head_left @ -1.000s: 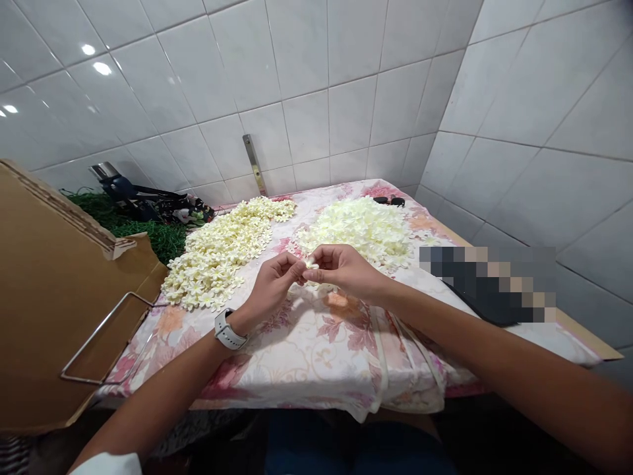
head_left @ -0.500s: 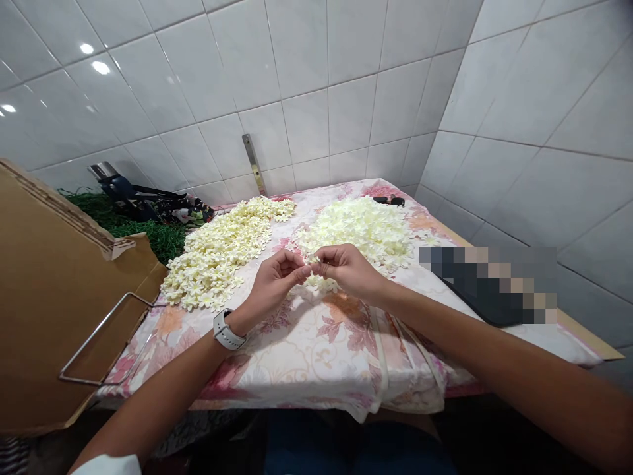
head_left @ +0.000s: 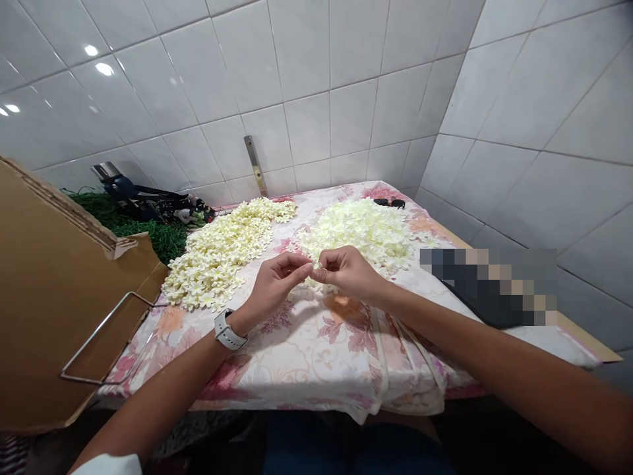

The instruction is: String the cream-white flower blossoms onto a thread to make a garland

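My left hand [head_left: 277, 280], with a white watch [head_left: 230, 331] on its wrist, is pinched closed; what its fingertips hold is too small to make out. Touching it at the fingertips, my right hand [head_left: 349, 274] is pinched closed on a small white flower [head_left: 317, 265], mostly hidden by the fingers. Just behind both hands lies a heap of loose white flowers [head_left: 363, 227]. A second heap of creamier yellow-white flowers [head_left: 217, 254] spreads to the left. Both heaps rest on a floral tablecloth [head_left: 297, 369].
A cardboard box [head_left: 54, 303] with a metal wire handle [head_left: 93, 336] stands at the left. Behind it are green artificial grass [head_left: 161, 241] and a dark bottle [head_left: 123, 188]. A dark flat object [head_left: 487, 303], partly pixelated, lies at the right. Black items [head_left: 390, 203] sit at the back.
The fingers of both hands have shifted slightly, and the left fingers are straighter and closer together. The flower between the fingertips is more hidden. The heaps look unchanged.
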A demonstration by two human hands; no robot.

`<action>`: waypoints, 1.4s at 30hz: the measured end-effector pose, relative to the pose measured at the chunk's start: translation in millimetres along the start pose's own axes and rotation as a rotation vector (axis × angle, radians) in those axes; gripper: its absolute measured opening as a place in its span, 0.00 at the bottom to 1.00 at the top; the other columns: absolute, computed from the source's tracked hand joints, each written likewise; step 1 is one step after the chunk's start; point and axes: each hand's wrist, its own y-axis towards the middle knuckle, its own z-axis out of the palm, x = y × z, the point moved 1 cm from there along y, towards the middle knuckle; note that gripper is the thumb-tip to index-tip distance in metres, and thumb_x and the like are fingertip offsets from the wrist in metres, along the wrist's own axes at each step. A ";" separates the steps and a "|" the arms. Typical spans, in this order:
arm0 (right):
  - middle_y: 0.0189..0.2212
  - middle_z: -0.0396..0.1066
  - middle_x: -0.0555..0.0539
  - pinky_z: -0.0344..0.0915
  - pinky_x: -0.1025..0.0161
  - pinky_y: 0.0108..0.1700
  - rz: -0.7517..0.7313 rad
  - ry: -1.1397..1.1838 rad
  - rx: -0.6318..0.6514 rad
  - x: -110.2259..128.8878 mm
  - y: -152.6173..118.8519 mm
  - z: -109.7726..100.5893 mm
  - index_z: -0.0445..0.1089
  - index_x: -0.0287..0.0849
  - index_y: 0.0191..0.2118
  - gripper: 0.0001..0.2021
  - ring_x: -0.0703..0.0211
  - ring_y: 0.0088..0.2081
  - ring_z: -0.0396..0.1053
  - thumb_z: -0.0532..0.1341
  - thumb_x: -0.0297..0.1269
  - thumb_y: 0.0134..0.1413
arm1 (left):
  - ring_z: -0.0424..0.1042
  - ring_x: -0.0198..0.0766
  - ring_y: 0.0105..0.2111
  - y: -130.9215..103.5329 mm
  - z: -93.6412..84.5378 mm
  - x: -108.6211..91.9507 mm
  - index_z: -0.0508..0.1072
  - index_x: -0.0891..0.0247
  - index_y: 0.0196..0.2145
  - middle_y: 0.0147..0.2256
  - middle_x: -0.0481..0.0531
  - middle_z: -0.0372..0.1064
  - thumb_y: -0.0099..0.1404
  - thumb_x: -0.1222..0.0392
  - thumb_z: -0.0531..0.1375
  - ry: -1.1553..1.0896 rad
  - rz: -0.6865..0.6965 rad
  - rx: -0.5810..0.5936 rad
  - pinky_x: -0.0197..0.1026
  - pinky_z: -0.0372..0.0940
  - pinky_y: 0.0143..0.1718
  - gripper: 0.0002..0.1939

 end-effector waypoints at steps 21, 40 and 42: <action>0.31 0.76 0.45 0.66 0.61 0.36 -0.081 -0.049 0.011 5.3 -2.5 1.8 0.75 0.38 0.32 0.12 0.59 0.32 0.70 0.68 0.43 0.50 | 0.70 0.32 0.29 3.6 -9.2 10.2 0.75 0.65 0.35 0.30 0.50 0.72 0.58 0.52 0.71 0.074 0.077 -0.016 0.35 0.65 0.31 0.15; 0.29 0.71 0.50 0.65 0.61 0.38 -0.236 -0.002 -0.004 -6.1 -1.1 4.4 0.69 0.41 0.33 0.06 0.61 0.32 0.69 0.65 0.36 0.54 | 0.73 0.34 0.31 7.9 1.1 9.6 0.75 0.66 0.35 0.31 0.51 0.74 0.50 0.52 0.75 -0.076 -0.008 -0.028 0.36 0.68 0.35 0.20; 0.28 0.70 0.51 0.64 0.62 0.35 -0.155 0.091 -0.001 -7.3 0.6 4.0 0.70 0.40 0.33 0.12 0.63 0.30 0.67 0.71 0.39 0.46 | 0.73 0.34 0.31 8.9 1.7 9.1 0.75 0.66 0.34 0.30 0.51 0.74 0.51 0.53 0.75 -0.060 -0.006 -0.019 0.36 0.68 0.35 0.20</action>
